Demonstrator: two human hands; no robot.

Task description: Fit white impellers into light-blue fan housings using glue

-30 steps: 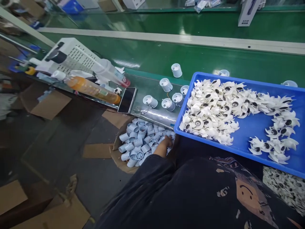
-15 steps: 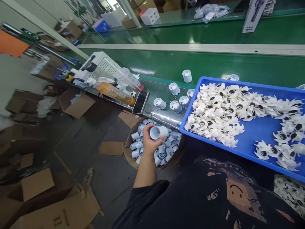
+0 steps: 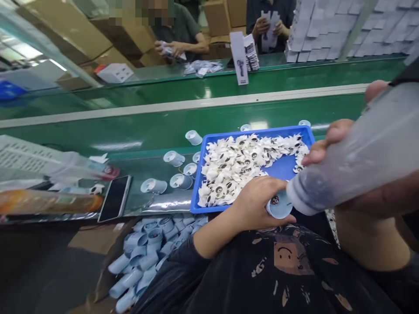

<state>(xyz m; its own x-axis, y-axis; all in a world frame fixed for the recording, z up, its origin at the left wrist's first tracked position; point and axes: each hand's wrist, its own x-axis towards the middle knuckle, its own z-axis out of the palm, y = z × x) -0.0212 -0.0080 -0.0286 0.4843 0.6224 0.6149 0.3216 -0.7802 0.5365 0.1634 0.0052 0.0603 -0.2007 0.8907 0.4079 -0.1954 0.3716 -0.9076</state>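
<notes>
My left hand [image 3: 258, 203] is wrapped round a light blue plastic cup-shaped housing [image 3: 282, 209], its open end facing up and a small motor part visible inside. Large in the right foreground, my right hand [image 3: 330, 139] grips a translucent bottle [image 3: 363, 152], tilted down to the left. The bottle's white cap [image 3: 299, 195] is at the housing's rim; whether they touch I cannot tell. Behind my hands lies a blue tray [image 3: 200, 192] holding a heap of white fan blades [image 3: 225, 168]. Several similar housings [image 3: 153, 186] stand left of the tray.
A carton of blue housings [image 3: 140, 257] is below the bench edge. A phone [image 3: 115, 197] and an orange bottle [image 3: 49, 203] lie at the left. Across the green conveyor [image 3: 147, 104], two people handle items near a white box [image 3: 239, 59].
My left hand has brought the housing from above the carton to in front of my chest. My right hand has come into view with the bottle. The view has turned to the right.
</notes>
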